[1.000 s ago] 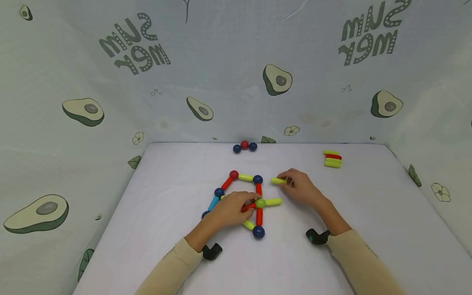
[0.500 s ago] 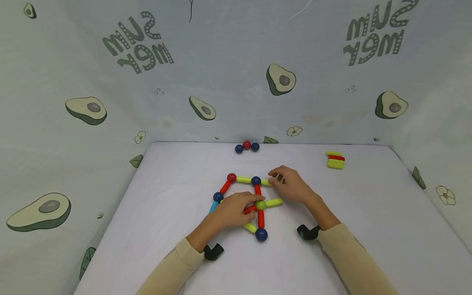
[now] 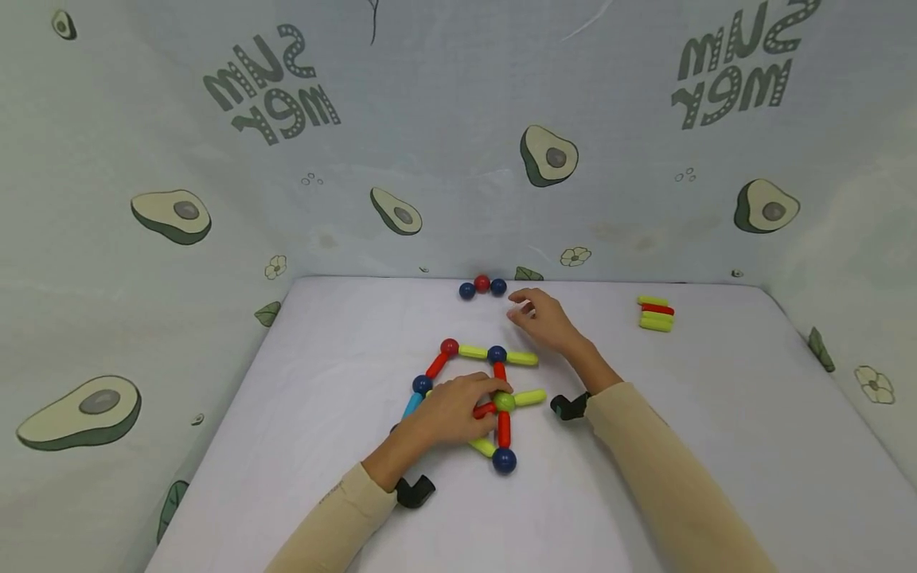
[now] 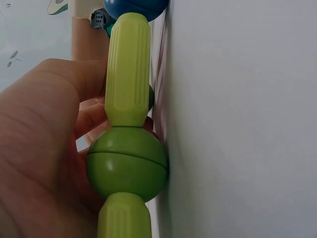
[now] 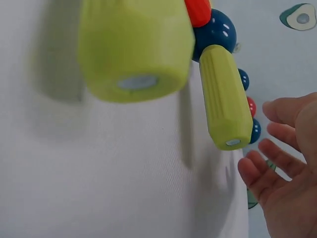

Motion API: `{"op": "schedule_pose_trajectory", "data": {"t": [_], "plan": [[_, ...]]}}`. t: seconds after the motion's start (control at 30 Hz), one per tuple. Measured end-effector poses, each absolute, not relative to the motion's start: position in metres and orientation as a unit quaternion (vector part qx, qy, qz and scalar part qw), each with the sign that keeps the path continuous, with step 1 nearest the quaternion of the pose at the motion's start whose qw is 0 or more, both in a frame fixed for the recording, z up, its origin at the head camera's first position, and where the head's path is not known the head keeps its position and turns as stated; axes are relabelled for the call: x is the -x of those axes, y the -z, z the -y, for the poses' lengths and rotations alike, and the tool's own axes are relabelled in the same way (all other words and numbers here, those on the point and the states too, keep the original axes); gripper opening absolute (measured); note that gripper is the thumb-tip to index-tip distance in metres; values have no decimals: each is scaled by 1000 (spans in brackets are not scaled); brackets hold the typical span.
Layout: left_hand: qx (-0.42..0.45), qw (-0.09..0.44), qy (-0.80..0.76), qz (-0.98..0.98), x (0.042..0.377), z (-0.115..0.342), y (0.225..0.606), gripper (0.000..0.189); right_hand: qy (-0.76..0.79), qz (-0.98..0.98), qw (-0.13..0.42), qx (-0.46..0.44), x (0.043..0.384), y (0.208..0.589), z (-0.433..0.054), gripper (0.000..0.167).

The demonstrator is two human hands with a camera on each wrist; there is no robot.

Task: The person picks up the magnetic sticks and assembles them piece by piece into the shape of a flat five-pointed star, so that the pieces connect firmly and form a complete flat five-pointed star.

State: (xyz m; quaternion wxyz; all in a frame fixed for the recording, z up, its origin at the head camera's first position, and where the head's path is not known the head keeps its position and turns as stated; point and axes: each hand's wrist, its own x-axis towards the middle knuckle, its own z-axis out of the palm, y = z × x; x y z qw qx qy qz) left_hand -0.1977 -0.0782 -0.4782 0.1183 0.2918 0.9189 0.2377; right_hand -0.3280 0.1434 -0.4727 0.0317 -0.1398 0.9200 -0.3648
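Observation:
A flat frame of magnetic building rods and balls lies on the table. My left hand (image 3: 458,406) grips it at a short red rod (image 3: 484,410), thumb on one side and index finger by a light green ball (image 3: 505,402). In the left wrist view, a green ball (image 4: 128,163) between two yellow-green rods sits against that hand. A yellow-green rod (image 3: 522,359) sticks out from a blue ball (image 3: 497,354) at the frame's far corner. My right hand (image 3: 544,318) holds nothing, its fingers apart, just right of a loose blue ball (image 3: 498,286).
A red ball (image 3: 482,283) and another blue ball (image 3: 467,291) lie in that row at the far table edge. A stack of spare rods (image 3: 655,315) lies at the far right. Behind hangs a cloth (image 3: 458,143) printed with avocados.
My right hand brought a yellow-green rod to the far blue ball, let go of it there, then moved away toward the loose balls. My left hand has stayed on the frame.

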Motion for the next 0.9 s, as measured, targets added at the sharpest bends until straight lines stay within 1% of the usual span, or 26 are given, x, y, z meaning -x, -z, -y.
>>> {"op": "schedule_pose_trajectory", "data": {"t": [0.27, 0.53, 0.63, 0.8, 0.83, 0.9], "plan": [[-290, 112, -248, -917, 197, 80, 481, 44, 338, -930, 36, 140, 356, 477, -128, 59], [-298, 105, -254, -914, 198, 78, 485, 44, 317, -936, 63, 139, 370, 474, -122, 69], [-298, 106, -257, -913, 198, 78, 485, 43, 311, -937, 63, 145, 370, 474, -123, 64], [-295, 106, -256, -915, 199, 78, 484, 43, 330, -935, 56, 118, 371, 476, -126, 43], [-294, 106, -255, -915, 199, 78, 484, 43, 335, -934, 55, 111, 371, 477, -126, 41], [-294, 106, -253, -916, 199, 78, 485, 43, 331, -936, 52, 109, 371, 478, -127, 43]]}}
